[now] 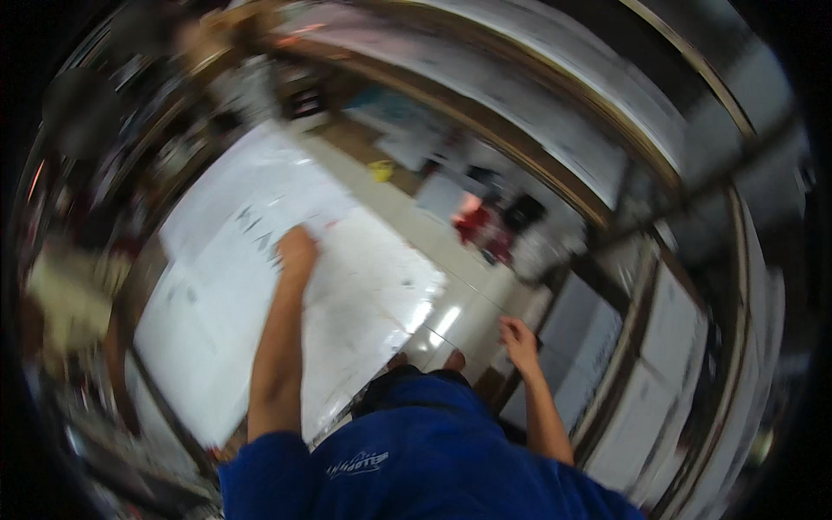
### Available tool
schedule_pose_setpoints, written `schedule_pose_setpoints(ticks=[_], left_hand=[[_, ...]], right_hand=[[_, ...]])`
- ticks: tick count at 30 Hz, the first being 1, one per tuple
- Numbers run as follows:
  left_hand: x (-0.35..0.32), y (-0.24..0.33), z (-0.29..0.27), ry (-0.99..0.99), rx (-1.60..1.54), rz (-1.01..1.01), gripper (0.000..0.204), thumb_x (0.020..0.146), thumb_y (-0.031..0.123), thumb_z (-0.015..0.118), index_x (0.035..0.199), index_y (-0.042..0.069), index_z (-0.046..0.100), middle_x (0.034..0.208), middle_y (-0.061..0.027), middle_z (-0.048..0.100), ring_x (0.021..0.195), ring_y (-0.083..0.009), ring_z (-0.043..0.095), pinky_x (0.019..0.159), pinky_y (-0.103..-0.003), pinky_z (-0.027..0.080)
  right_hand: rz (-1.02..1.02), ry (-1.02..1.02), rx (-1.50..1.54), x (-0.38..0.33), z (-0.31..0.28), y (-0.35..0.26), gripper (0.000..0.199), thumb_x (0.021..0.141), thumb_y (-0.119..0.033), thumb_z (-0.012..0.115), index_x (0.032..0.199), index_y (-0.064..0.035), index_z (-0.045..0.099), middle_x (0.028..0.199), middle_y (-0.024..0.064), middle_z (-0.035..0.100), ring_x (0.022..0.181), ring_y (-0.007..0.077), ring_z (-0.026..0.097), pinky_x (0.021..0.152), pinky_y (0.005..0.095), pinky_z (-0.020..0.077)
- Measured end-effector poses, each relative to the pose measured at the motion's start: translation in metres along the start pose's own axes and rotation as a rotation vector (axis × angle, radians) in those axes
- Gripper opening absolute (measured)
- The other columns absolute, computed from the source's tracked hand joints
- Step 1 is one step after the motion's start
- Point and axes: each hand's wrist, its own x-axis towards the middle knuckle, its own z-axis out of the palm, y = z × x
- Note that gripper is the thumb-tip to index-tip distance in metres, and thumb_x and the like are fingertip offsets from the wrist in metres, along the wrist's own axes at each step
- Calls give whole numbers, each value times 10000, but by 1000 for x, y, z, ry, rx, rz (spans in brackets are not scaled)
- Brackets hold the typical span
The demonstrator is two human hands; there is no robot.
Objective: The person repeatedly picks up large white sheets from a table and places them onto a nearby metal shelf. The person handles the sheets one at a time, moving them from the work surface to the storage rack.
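My left hand is over a large white sheet or flat wrapped pack with dark markings. It seems to touch the surface near those markings, but motion blur hides its fingers. Under and beside this lies a glossy white surface, which shines like plastic along its right edge. On my right side, my right hand hangs in the air above the floor, its fingers loosely bent and apart. Nothing shows in it.
Shelves with white sheets or boxes run along the far side and the right. Red and black items and clear plastic lie on the tiled floor. A small yellow object lies farther off. Cluttered shelving stands at left.
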Motion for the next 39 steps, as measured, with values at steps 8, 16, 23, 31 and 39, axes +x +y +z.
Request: schedule_pose_setpoints(ticks=[8,16,23,31,39], left_hand=[[-86,68,-88,39,-240,319,190,739,50,544,876,-66,607,772,-232,631,693,-383,608,660,-438,480],[-209,175,-99,6,-514,827,268,811,16,540,1066,-48,592,810,-190,603,689,-333,586,653,-407,469],[-260,234,-118,-356,-810,1141,336,780,-20,624,1114,-11,585,745,-112,550,611,-233,535,573,-343,446],[-235,237,-90,-262,-726,1006,308,789,-35,614,1093,-45,571,750,-123,542,620,-239,531,557,-354,446],[-234,234,-18,-407,-461,926,268,794,-9,604,1056,-57,577,761,-159,542,639,-295,545,573,-376,446]], right_hand=[[-246,-263,336,31,62,-64,333,907,-122,583,1225,-67,504,976,46,535,823,113,572,679,242,493],[-504,-254,162,21,60,-159,327,868,-250,580,1113,-34,577,961,157,636,806,232,621,718,337,500],[-329,120,44,-45,-65,-111,187,833,-7,503,988,-13,607,919,102,651,838,171,603,758,305,485],[92,653,-272,-233,-354,-42,75,860,-32,556,931,-50,569,893,13,559,824,109,553,747,264,471],[776,850,-486,-345,-544,180,36,748,-70,570,777,-59,588,637,8,544,649,149,544,616,314,463]])
